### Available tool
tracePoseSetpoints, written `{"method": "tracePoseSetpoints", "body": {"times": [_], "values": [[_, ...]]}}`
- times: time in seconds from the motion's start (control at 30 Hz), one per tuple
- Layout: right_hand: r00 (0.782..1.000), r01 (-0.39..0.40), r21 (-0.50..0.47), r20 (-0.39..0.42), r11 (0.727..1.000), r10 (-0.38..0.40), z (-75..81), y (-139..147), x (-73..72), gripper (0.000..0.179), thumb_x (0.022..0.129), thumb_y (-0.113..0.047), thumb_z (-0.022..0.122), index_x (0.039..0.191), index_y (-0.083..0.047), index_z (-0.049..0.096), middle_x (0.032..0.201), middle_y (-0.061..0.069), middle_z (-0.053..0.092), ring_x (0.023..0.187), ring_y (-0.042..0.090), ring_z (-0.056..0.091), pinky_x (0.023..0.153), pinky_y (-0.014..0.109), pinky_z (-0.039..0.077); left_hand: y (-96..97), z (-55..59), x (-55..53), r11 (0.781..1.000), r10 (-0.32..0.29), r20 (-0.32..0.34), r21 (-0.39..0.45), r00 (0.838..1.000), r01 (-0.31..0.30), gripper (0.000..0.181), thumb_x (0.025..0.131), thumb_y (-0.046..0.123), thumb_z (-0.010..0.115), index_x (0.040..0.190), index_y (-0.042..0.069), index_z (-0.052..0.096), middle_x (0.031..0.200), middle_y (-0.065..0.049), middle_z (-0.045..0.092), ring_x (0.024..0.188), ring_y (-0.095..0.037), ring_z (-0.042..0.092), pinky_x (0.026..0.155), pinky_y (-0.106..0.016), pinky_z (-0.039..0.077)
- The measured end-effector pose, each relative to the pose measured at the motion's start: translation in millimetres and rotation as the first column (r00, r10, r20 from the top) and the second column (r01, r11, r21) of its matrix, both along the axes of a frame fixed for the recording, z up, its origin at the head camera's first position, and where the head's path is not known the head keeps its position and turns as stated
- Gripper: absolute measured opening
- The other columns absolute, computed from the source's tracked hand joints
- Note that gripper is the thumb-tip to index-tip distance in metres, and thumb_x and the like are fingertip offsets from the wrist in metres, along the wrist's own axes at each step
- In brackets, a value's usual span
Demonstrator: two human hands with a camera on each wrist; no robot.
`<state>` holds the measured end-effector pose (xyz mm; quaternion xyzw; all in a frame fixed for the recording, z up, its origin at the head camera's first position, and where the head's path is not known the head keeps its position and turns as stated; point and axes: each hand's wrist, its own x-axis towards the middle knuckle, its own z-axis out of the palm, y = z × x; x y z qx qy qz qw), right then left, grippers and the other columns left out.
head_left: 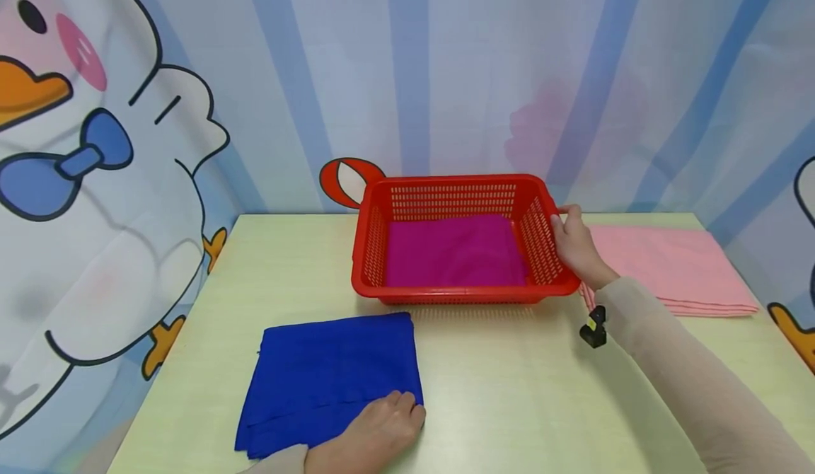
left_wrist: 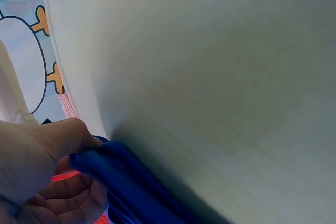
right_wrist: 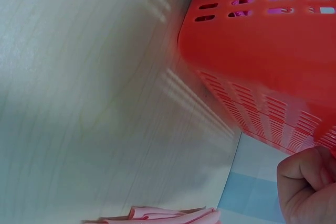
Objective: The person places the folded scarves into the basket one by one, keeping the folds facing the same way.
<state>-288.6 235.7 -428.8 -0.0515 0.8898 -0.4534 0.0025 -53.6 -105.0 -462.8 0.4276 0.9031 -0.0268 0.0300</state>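
Observation:
My left hand (head_left: 376, 428) pinches the near right edge of a folded blue cloth (head_left: 331, 371) on the table. In the left wrist view, thumb and fingers close round a fold of the blue cloth (left_wrist: 126, 177). Farther back, my right hand (head_left: 581, 244) grips the right rim of a red plastic basket (head_left: 446, 293), thumb on the inner side. The right wrist view has the basket's slotted wall (right_wrist: 262, 66) with the hand (right_wrist: 310, 182) at its rim. Inside the basket lies a folded magenta cloth (head_left: 452, 251).
A folded pink cloth (head_left: 675, 265) lies right of the basket, partly behind my right forearm. A small black device (head_left: 595, 327) hangs by my right wrist. The pale table (head_left: 496, 382) ends at a printed cartoon curtain (head_left: 471, 71).

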Motion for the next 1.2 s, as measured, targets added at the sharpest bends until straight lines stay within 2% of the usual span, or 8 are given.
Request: {"method": "tracePoseSetpoints", "body": {"times": [0.17, 0.27, 0.43, 0.5, 0.67, 0.87, 1.07, 1.2], "values": [[1.000, 0.005, -0.007, 0.018, 1.000, -0.005, -0.1, 0.4, -0.4, 0.050, 0.111, -0.029, 0.024, 0.144, 0.008, 0.019, 0.107, 0.033, 0.054, 0.084, 0.038, 0.066, 0.066, 0.038, 0.060, 5.7, 0.1, -1.7, 1.000, -0.028, 0.018, 0.004, 0.999, 0.028, 0.058, 0.088, 0.064, 0.063, 0.103, 0.008, 0.067, 0.086, -0.002, 0.060, 0.072, -0.008, 0.055, 0.063, -0.018, 0.052], [1.000, 0.009, -0.006, 0.019, 1.000, -0.009, -0.2, 0.7, -0.6, 0.050, 0.111, -0.029, 0.024, 0.144, 0.008, 0.019, 0.107, 0.033, 0.054, 0.083, 0.037, 0.066, 0.066, 0.039, 0.060, 9.6, -1.6, -2.6, 0.998, -0.053, -0.006, 0.013, 0.999, 0.053, 0.055, 0.090, 0.062, 0.062, 0.101, 0.008, 0.067, 0.084, -0.001, 0.060, 0.069, -0.007, 0.053, 0.061, -0.017, 0.051], [1.000, 0.013, -0.011, 0.023, 1.000, -0.012, -0.7, 0.3, -0.8, 0.050, 0.111, -0.029, 0.024, 0.144, 0.007, 0.019, 0.108, 0.032, 0.054, 0.084, 0.038, 0.066, 0.068, 0.041, 0.060, 17.3, -6.9, -2.2, 0.992, -0.099, -0.144, 0.057, 0.985, 0.108, 0.031, 0.096, 0.039, 0.065, 0.090, 0.009, 0.067, 0.075, -0.001, 0.056, 0.061, -0.007, 0.047, 0.053, -0.017, 0.046], [1.000, 0.014, -0.010, 0.022, 1.000, -0.014, -0.9, 0.6, -1.0, 0.050, 0.111, -0.030, 0.025, 0.144, 0.007, 0.019, 0.107, 0.032, 0.054, 0.084, 0.038, 0.066, 0.067, 0.040, 0.060, 20.3, -7.2, -1.8, 0.992, -0.101, -0.167, 0.062, 0.981, 0.112, 0.029, 0.096, 0.037, 0.066, 0.089, 0.009, 0.067, 0.074, -0.001, 0.056, 0.060, -0.007, 0.047, 0.051, -0.017, 0.046], [1.000, 0.012, -0.007, 0.020, 1.000, -0.012, -1.0, 1.6, -1.4, 0.050, 0.111, -0.030, 0.024, 0.144, 0.007, 0.019, 0.105, 0.031, 0.054, 0.082, 0.036, 0.066, 0.064, 0.037, 0.060, 26.7, -5.3, -1.8, 0.994, -0.097, -0.141, 0.039, 0.985, 0.103, 0.032, 0.096, 0.040, 0.066, 0.091, 0.009, 0.067, 0.075, -0.001, 0.058, 0.061, -0.007, 0.049, 0.053, -0.017, 0.048], [1.000, 0.008, -0.004, 0.017, 1.000, -0.008, 0.2, 1.1, -0.8, 0.051, 0.111, -0.030, 0.024, 0.145, 0.008, 0.018, 0.105, 0.031, 0.054, 0.082, 0.036, 0.066, 0.065, 0.036, 0.059, 33.3, -8.8, -0.7, 0.991, -0.091, -0.242, 0.077, 0.966, 0.113, 0.011, 0.090, 0.014, 0.069, 0.081, 0.010, 0.064, 0.070, 0.000, 0.055, 0.056, -0.007, 0.045, 0.048, -0.017, 0.044], [1.000, 0.009, -0.016, 0.015, 1.000, -0.009, 0.0, -0.9, -0.8, 0.050, 0.111, -0.029, 0.025, 0.144, 0.008, 0.019, 0.108, 0.033, 0.054, 0.086, 0.039, 0.066, 0.069, 0.042, 0.060, 38.2, -9.2, 0.1, 0.993, -0.081, -0.225, 0.063, 0.971, 0.097, 0.010, 0.089, 0.015, 0.070, 0.083, 0.010, 0.065, 0.071, 0.000, 0.055, 0.057, -0.006, 0.046, 0.049, -0.016, 0.044], [1.000, 0.010, -0.022, 0.019, 1.000, -0.010, -1.0, -1.0, -0.8, 0.049, 0.111, -0.029, 0.025, 0.143, 0.007, 0.019, 0.108, 0.033, 0.054, 0.086, 0.040, 0.066, 0.070, 0.043, 0.060, 41.7, -10.4, 0.9, 0.992, -0.091, -0.265, 0.063, 0.960, 0.112, 0.009, 0.087, 0.012, 0.071, 0.081, 0.010, 0.064, 0.069, 0.000, 0.054, 0.056, -0.007, 0.046, 0.047, -0.016, 0.043]]}}
